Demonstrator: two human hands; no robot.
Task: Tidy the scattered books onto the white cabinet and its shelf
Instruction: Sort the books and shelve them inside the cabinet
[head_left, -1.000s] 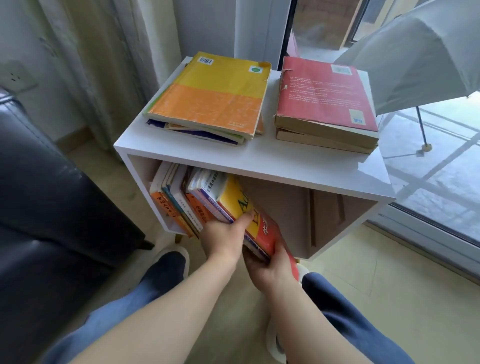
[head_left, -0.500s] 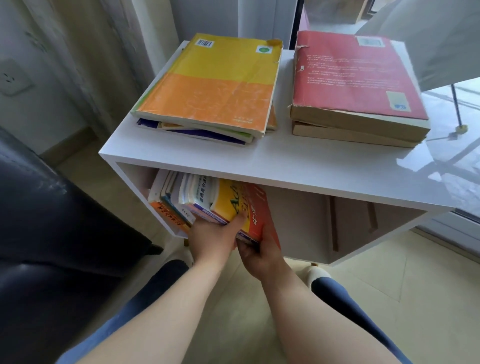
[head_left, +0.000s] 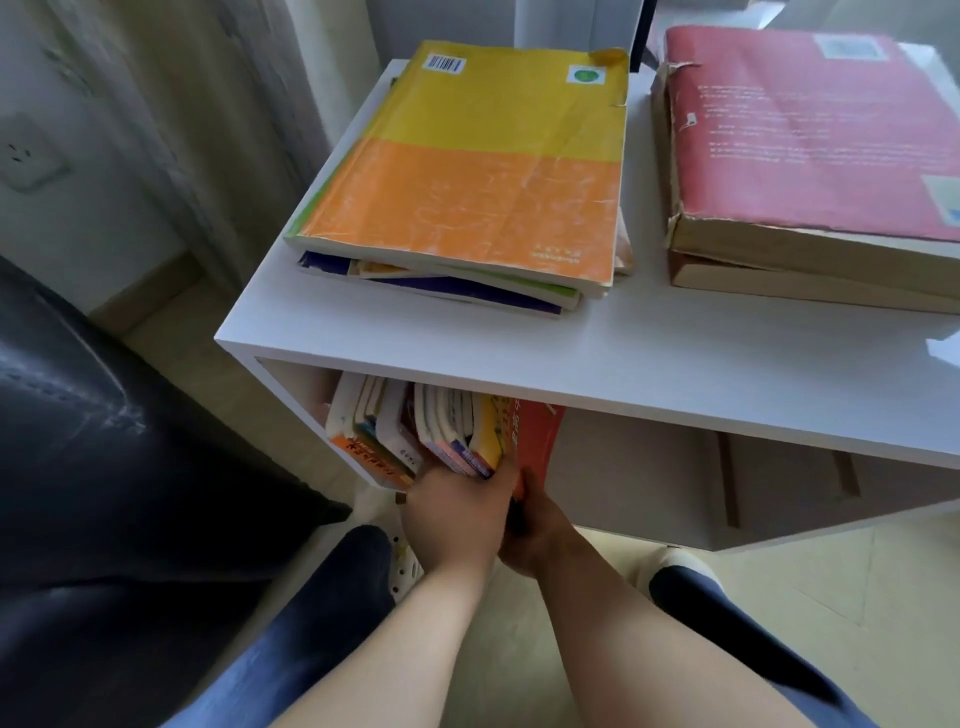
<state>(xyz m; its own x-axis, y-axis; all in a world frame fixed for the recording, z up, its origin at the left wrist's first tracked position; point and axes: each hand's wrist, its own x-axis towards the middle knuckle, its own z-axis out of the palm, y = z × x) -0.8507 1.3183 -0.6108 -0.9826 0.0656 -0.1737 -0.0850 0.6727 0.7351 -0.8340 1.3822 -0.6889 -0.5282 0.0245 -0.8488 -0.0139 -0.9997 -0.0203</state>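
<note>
Head view: red paperback book (head_left: 537, 441) pinched by right hand (head_left: 540, 535); book row (head_left: 415, 431) braced against toppling by left hand (head_left: 457, 514), fingers together.

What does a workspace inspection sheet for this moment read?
Surface: white cabinet top, front strip bare.
Job's things: yellow-orange stack and red stack lie flat on top; shelf books lean at the shelf's left end.
Clutter: nothing seen.
Hands: left hand against shelf books, grip unclear; right hand holds red book beside them.
Cables: nothing seen.
Surroundings: black sofa, curtain, wall socket.
</note>
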